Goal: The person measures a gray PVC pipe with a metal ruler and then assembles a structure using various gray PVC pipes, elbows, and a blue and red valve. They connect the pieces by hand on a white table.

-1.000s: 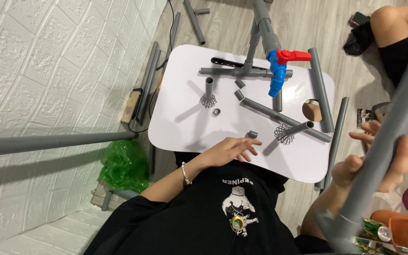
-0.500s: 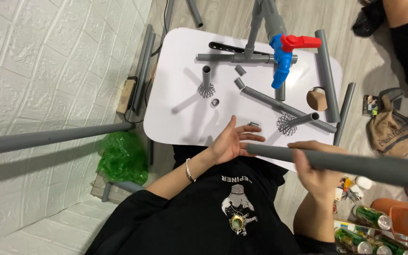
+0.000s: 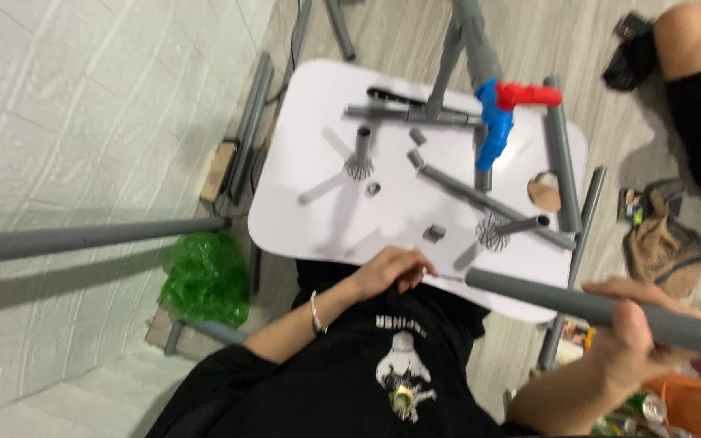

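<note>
Right hand [image 3: 622, 341] grips a long grey plastic pipe [image 3: 610, 310].
Left hand [image 3: 391, 270], fingers curled, pinches a thin pen-like tool [image 3: 441, 277] just beside the pipe's end.

grey pipe [image 3: 610, 310]: runs off right edge | small item in left hand [image 3: 389, 270]: too blurred to tell

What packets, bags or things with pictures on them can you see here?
Green plastic bag: crumpled on the floor, left of the white table.
Orange package: bottom right corner, rounded, with white parts.
Black shirt: a white and gold printed picture on it.
</note>
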